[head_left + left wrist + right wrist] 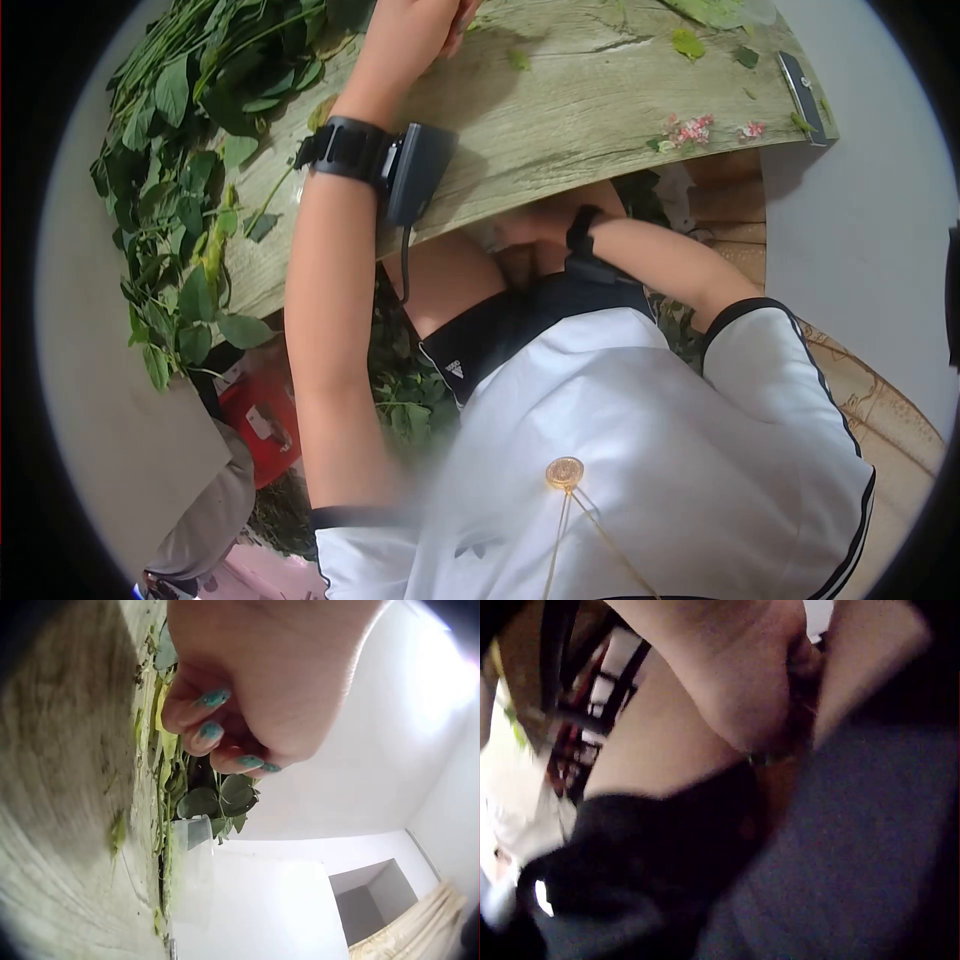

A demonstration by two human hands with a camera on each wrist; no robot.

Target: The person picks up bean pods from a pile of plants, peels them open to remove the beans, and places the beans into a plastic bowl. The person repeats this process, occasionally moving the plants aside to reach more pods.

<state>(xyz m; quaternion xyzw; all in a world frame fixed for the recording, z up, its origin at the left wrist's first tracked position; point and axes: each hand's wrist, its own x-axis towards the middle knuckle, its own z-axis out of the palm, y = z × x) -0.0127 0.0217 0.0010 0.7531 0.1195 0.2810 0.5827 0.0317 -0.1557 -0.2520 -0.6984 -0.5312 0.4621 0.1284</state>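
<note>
Head view first: my left hand (415, 25) is up on the bench (580, 110), right by the top of the big pile of leafy stems (180, 150). The picture cuts my fingers off, so from here I cannot tell what they hold. The pile sits at the left end of the bench and spills over its edge. The stems lie the long way, from up by my hand down toward my body. Leaves stick out to all sides, so I cannot tell which end is the cut end. My right hand (535, 235) is down in my lap under the bench edge, by my black shorts (520, 320), well apart from the stems. Left wrist view: my fingers (214, 697) are curled in tight toward my palm. The leaves are just past them, with a clear cup (196, 832) beyond. I cannot tell if a thin stem is pinched inside. The stems lie flat along the bench. Right wrist view: it is all blurry. I see skin and the dark shorts, and I cannot tell how those fingers lie. I think the good way is to take one stem only and pinch it on the stalk, not on a soft leaf. Then I would pull it along its own length, so it slides out and does not drag the pile off the edge.
</note>
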